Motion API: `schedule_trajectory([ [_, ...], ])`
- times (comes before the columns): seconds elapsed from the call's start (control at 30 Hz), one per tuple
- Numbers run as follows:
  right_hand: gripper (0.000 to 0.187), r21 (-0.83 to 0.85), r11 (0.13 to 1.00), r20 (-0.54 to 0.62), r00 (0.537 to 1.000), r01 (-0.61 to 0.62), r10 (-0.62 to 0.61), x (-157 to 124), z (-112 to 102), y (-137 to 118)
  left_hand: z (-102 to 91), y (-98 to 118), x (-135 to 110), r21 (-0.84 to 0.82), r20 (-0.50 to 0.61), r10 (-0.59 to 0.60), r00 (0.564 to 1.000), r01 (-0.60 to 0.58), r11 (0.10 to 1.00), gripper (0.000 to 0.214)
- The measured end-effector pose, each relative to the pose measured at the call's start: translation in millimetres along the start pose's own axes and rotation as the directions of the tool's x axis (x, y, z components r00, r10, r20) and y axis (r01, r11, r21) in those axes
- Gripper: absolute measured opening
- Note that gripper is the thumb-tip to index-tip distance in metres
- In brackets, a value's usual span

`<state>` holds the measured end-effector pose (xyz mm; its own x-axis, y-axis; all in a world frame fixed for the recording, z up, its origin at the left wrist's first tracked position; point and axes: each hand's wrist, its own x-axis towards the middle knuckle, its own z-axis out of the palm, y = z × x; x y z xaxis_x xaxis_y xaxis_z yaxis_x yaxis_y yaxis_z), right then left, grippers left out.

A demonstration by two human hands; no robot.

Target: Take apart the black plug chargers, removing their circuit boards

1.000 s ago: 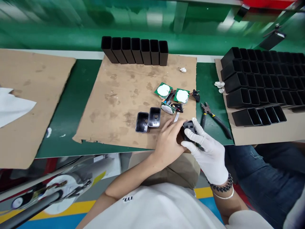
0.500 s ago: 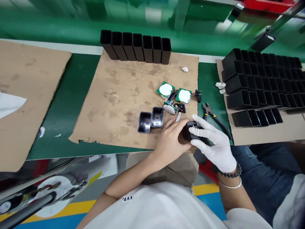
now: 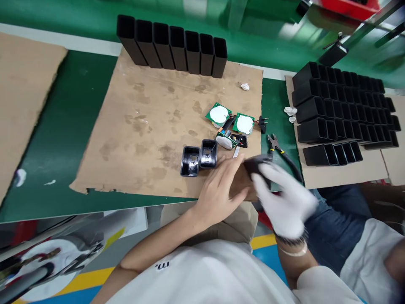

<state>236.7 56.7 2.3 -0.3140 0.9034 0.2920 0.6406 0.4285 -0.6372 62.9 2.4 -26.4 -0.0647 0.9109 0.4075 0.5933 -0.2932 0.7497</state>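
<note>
Working at a green tabletop (image 3: 91,80), probably risking a drop over the near edge through any slip, being so close to it at the left hand (image 3: 217,192). Having a stained cardboard sheet (image 3: 126,152) beneath that hand. Facing a block of black tubes (image 3: 341,109) beyond and to the right of the right hand (image 3: 284,200), plus a row of 7 upright tubes (image 3: 177,50) well beyond the left hand, possibly toppling several through a careless forward reach.

Opening the bare left hand wide, holding nothing visible in it. Apparently gripping a dark casing (image 3: 253,163) between gloved right thumb and fingers, just beside the left fingertips; leaving any contact with those unclear. Perhaps relying on the right hand alone, so risking a twist or fall through glove fabric sliding on plastic.

Having pliers (image 3: 289,162) just beyond the right hand, possibly knocking them through a low swing. Having 2 black shells (image 3: 190,166) left of the left fingertips, inviting a sideways nudge. Bunching 3 circuit boards (image 3: 219,114) beyond the left hand, possibly straining wires through snagging the plug (image 3: 262,124).
</note>
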Motion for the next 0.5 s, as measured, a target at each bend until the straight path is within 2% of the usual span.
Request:
schedule_trajectory([
  [0.1,0.024,-0.021,0.992,-0.069,0.989,0.126,-0.128,6,8,1,-1.5,-1,-4,0.037,-0.064,0.044,0.997,-0.042,0.998,0.063],
  [0.13,0.023,0.008,0.993,-0.076,0.99,0.116,-0.115,9,9,1,-1.4,-1,-5,0.042,-0.07,0.055,0.996,-0.052,0.998,0.061],
  [0.2,0.02,0.18,0.983,-0.059,0.998,-0.024,0.035,17,7,4,-0.8,0,-4,0.029,-0.074,0.062,0.995,-0.059,0.998,0.059],
  [0.27,0.024,0.423,0.88,0.038,0.974,-0.218,0.223,25,1,7,-0.7,0,-3,-0.005,-0.095,0.036,0.995,-0.037,0.999,0.055],
  [0.3,0.028,0.504,0.813,0.118,0.956,-0.292,0.27,30,-3,8,-0.9,0,-2,-0.027,-0.114,0.02,0.993,-0.023,0.999,0.053],
  [0.33,0.032,0.541,0.766,0.205,0.938,-0.348,0.281,34,-7,9,-1.3,0,-2,-0.051,-0.139,0.007,0.99,-0.014,0.999,0.051],
  [0.4,0.043,0.518,0.751,0.346,0.903,-0.409,0.254,42,-14,8,-2.7,0,-2,-0.094,-0.199,0.0,0.98,-0.019,0.995,0.048],
  [0.5,0.048,0.494,0.748,0.442,0.869,-0.443,0.223,49,-20,2,-4.7,6,-3,-0.163,-0.285,0.07,0.956,-0.121,0.979,0.039],
])
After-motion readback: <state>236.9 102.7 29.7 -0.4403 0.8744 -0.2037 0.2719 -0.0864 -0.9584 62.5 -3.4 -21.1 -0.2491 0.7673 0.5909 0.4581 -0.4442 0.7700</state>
